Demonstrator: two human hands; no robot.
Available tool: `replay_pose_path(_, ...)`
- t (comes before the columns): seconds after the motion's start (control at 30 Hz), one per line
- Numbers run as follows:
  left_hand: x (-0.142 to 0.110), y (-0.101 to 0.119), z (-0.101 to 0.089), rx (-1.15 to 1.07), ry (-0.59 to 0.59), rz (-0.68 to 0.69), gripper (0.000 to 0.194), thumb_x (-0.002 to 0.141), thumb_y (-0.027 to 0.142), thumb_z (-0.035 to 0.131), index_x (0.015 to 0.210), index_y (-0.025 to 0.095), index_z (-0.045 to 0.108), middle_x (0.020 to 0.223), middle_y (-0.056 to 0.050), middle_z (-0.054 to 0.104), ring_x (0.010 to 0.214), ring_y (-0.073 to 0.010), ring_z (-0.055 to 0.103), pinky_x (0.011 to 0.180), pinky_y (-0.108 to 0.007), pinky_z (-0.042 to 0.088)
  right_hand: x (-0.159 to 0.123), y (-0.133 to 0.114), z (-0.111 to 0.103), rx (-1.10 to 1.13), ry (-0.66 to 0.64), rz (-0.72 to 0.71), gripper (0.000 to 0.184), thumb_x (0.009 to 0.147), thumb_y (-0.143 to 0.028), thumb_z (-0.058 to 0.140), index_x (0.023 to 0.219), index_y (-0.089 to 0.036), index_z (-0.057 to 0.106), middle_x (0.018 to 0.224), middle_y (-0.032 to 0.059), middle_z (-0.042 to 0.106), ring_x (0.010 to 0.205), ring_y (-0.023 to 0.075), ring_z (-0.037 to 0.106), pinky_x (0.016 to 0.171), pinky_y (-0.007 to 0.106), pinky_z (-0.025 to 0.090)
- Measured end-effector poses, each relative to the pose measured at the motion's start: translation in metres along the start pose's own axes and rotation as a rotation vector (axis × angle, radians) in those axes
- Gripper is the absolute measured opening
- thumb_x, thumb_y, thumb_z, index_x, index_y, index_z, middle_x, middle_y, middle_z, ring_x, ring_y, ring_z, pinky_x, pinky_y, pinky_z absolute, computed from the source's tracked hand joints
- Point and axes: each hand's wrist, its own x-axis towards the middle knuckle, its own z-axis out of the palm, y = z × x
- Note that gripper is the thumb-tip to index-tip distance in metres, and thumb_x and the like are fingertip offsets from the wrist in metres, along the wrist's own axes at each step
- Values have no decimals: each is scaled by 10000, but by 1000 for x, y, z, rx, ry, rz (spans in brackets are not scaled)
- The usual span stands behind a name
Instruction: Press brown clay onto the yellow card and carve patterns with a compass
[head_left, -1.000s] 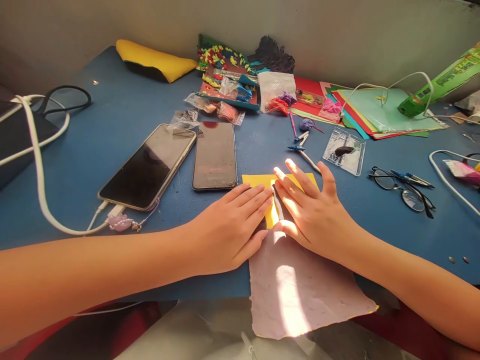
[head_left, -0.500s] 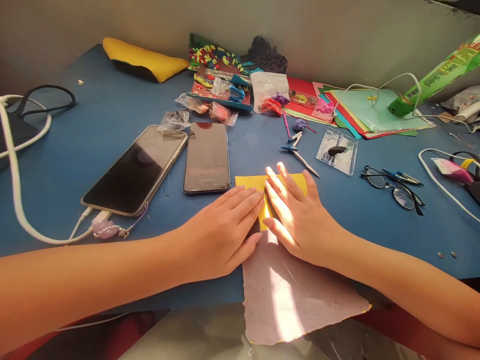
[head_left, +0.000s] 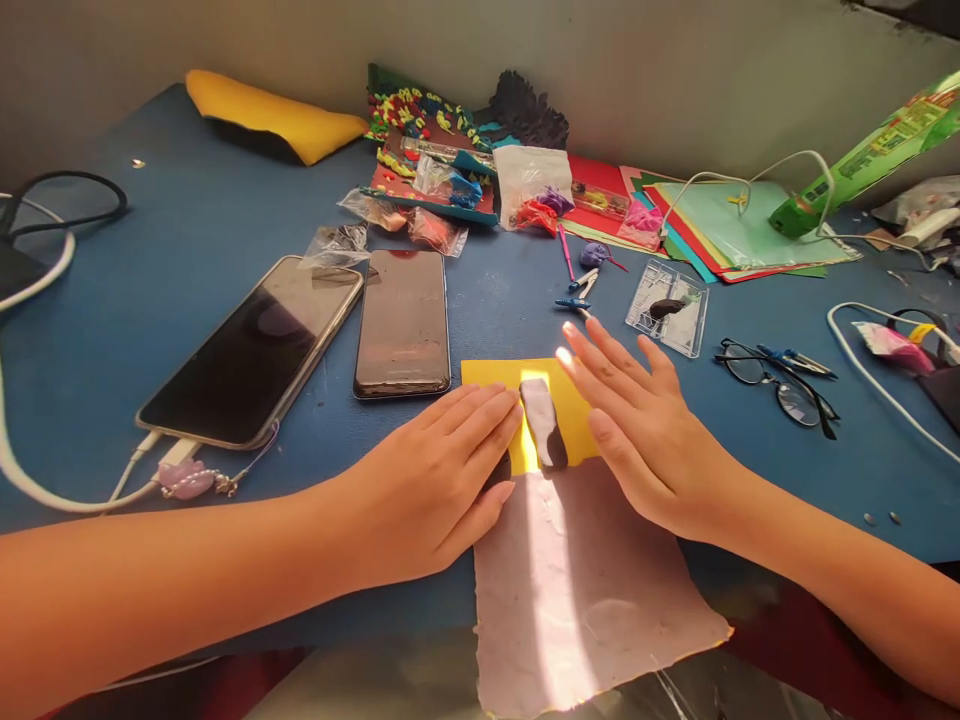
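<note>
A yellow sheet [head_left: 574,400] lies near the table's front, joined to or overlapped by a pale greyish-pink sheet [head_left: 592,580] that hangs past the table edge. On the yellow part lies a flat dark strip [head_left: 553,440], its upper length bright in sunlight; it looks like clay, but I cannot be sure. My left hand [head_left: 457,470] rests flat on the yellow sheet's left side, fingers stretched out together. Another dark patch [head_left: 500,465] shows partly from under it. To the right of the strip, my right hand [head_left: 645,440] is open, fingers extended, holding nothing.
Two phones [head_left: 255,350] [head_left: 403,325] lie on the left, one with a charging cable. Eyeglasses [head_left: 776,385], a clear plastic case [head_left: 667,308] and a compass [head_left: 577,302] are at right. Coloured sheets [head_left: 735,225], clay bags [head_left: 439,230] and a yellow sheet [head_left: 277,115] sit behind.
My right hand has lifted off the yellow sheet and moved right, uncovering the dark strip. My left hand stays flat in place. The view has shifted slightly.
</note>
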Motion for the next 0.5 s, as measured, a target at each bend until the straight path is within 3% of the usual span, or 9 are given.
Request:
replay_pose_path(0.13,1,-2,0,-11,-64,45,499,947,253,400,1407,63,428,1492,-156,415,1408,-268,340,1173,-429,280,-7,0,9,-100,7,-126,473,982,-247,250,1373,-118,484,1467,153,450,1432,285,293,1140,609,130)
replay_pose_path(0.27,3,-1,0,-39,-90,38,463,954,234,386,1386,90,468,1474,-128,450,1410,-241,343,1184,-415,250,-11,-4,20,-114,-23,-193,488,965,-265,291,1336,-29,503,1433,180,485,1423,294,307,1158,609,82)
replay_pose_path(0.5,2,1,2,-57,-76,-6,463,947,213,376,1384,101,480,1468,-109,462,1392,-238,374,1188,-412,241,-12,10,16,-58,24,-215,440,959,-238,331,1323,-127,551,1359,129,575,1338,296,440,1140,617,117)
